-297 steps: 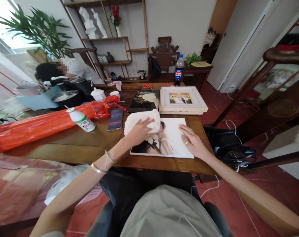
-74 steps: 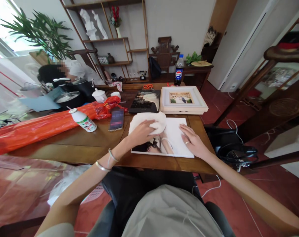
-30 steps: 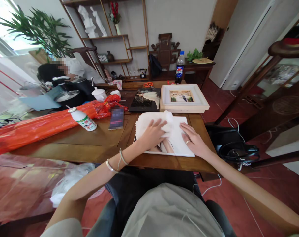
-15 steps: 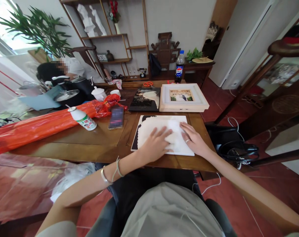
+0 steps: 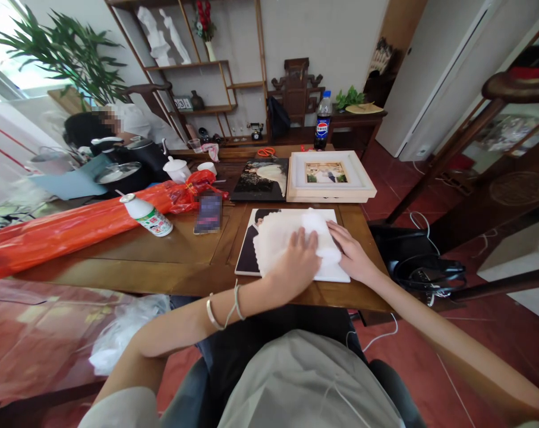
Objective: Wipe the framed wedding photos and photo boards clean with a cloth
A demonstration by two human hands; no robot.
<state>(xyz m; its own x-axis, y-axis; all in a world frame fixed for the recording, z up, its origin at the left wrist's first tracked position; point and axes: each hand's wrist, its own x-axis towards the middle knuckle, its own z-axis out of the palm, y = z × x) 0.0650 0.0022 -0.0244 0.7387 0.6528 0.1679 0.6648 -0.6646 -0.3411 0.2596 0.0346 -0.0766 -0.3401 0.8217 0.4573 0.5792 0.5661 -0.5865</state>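
One white cloth [image 5: 276, 241] lies on a photo board [image 5: 333, 273] on the table [image 5: 184, 267]. The left hand [image 5: 298, 264] rests on it, half spread, gripping nothing. The cloth has just slid right, baring the photo's dark coat [image 5: 249, 257], so the rubbing seems to have reached the right part. The right hand [image 5: 349, 252] lies flat at the board's right edge, gripping nothing. Behind sits a white frame [image 5: 357, 178].

White cloth [image 5: 276, 238] hides much of photo panel [image 5: 248, 252]; phone screen [image 5: 208, 211] blurred.

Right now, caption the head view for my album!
Left hand on white cloth over photo panel, right hand at its edge.
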